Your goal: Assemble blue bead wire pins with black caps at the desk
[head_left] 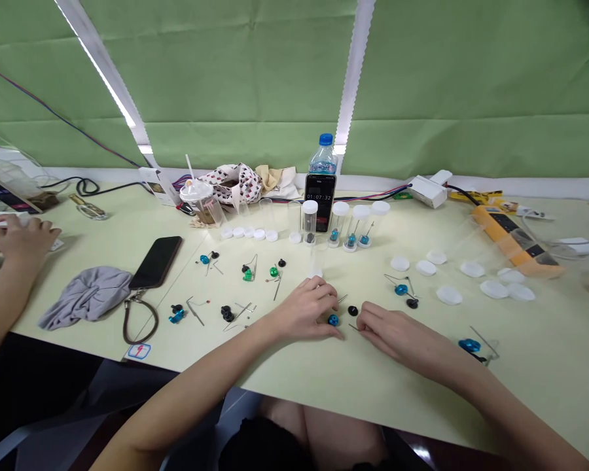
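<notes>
The left hand (308, 307), fingers parted, curves around a shiny blue metal part (333, 320); the right hand (390, 330) pinches a thin silver rod (353, 327) — best kept light, steady.

Upright phone (324, 196): 01:07:32. Blue-framed sticker (139, 352): red digit (9, apparently).

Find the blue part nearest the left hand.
In the head view, the blue part is on the table just right of centre, between the left hand and a black disc.
</notes>
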### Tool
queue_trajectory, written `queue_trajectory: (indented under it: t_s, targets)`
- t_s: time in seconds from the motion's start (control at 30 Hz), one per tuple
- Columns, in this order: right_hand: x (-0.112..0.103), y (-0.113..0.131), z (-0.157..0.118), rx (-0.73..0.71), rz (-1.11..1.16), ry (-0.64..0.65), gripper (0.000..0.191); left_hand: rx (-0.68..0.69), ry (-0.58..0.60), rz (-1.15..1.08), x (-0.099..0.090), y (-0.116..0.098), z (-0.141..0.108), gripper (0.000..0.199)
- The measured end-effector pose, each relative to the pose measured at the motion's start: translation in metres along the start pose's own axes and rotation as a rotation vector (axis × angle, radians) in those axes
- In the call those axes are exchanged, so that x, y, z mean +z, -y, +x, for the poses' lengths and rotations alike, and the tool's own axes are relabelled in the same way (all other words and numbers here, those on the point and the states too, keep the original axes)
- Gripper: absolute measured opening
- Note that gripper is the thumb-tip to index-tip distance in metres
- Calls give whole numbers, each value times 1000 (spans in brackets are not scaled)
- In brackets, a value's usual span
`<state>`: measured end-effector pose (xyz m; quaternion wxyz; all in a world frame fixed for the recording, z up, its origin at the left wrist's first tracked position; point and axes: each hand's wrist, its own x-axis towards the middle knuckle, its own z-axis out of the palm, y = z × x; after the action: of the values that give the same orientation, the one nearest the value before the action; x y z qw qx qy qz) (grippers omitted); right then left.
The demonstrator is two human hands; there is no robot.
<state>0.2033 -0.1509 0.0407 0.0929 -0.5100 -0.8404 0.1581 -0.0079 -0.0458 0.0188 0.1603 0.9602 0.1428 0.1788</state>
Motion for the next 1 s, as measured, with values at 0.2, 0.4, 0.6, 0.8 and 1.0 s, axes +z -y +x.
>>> queue_trajectory:
  t_s: [0.2,0.4,0.6,0.8,1.0]
  targets:
    - [-21,-5,1,217,398,-139,16,3,-63,53,-2,6,1,51]
    - [-6,-16,7,302,616,-340,21,132,17,212,-5,16,-2,18]
    - [7,-23,14,292,405,-357,25,112,93,251,-10,14,-1,18]
    - [12,-25,14,137,34,-362,27,157,96,537,-8,5,-3,20]
    - [17,-27,15,230,40,-368,31,175,70,672,-1,0,-2,23]
